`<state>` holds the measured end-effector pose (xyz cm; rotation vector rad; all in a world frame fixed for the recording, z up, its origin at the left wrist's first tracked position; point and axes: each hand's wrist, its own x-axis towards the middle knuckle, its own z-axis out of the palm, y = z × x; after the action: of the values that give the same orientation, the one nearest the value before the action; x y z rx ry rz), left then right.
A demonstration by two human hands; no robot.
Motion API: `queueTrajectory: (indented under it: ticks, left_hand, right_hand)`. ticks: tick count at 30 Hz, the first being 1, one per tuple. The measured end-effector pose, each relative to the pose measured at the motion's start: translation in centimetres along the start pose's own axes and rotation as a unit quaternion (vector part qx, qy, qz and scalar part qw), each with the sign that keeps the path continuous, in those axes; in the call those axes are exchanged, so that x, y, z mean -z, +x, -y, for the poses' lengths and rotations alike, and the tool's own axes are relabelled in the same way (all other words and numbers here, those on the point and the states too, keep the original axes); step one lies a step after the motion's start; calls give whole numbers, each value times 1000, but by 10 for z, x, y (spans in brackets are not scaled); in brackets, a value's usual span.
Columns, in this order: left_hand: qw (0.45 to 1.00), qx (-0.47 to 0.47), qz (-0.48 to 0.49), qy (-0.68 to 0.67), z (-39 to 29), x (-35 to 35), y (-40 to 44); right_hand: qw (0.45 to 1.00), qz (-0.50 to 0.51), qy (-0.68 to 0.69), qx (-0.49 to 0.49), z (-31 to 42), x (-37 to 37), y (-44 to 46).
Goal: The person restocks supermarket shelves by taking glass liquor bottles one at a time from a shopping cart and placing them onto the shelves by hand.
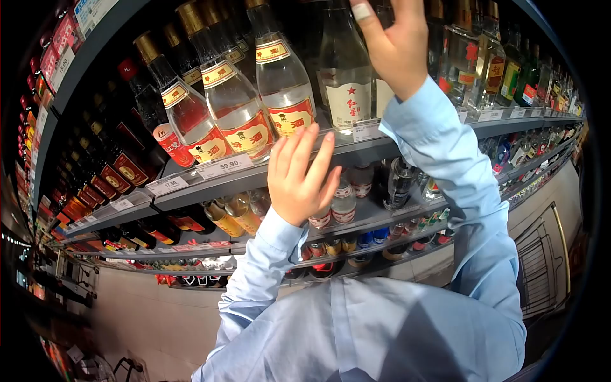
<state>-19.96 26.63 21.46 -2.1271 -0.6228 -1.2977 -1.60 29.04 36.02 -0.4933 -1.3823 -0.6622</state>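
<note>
Hands, two. Left hand [299, 175]: open, fingers spread, at the shelf edge [347, 151]; whether the fingertips touch glass cannot be told. Right hand [401, 54]: raised, thumb out beside a bottle neck, fingers cut off by the top of the view, so its grip cannot be told.

Clear bottles with gold caps and red-and-yellow labels [283, 83], three in the front row: one directly above the left hand's fingertips, two to its upper left. The character 酒 reads on the labels.

White-label bottle [347, 83], one, just left of the right hand; red star, 红星 in red. A second white label [384, 95] shows partly behind the right wrist.

Red-capped bottle [149, 105], one, farther left of the left hand.

Small clear jars [344, 204], at least three, on the lower shelf, right of the left thumb.

Price tags: 59.90 [224, 166], left of the left hand; another [167, 185] beyond it, perhaps 17.60, though small.

Room: narrow gap between the third gold-capped bottle and the white-label one; open floor [153, 305] left of the left forearm.
</note>
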Motion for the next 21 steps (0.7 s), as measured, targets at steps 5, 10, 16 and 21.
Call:
queueTrajectory:
  ticks: [5, 10, 16, 21]
  left_hand:
    - [995, 32, 2, -97, -12, -13, 17]
    - [985, 103, 25, -138, -24, -20, 49]
    - [994, 85, 40, -62, -29, -36, 54]
    - [995, 86, 37, -25, -33, -42, 54]
  right_hand:
    - [998, -42, 31, -27, 10, 36, -26]
    - [987, 42, -59, -141, -18, 69, -74]
    - [945, 178, -11, -276, -16, 82, -94]
    - [932, 251, -89, -246, -20, 85, -87]
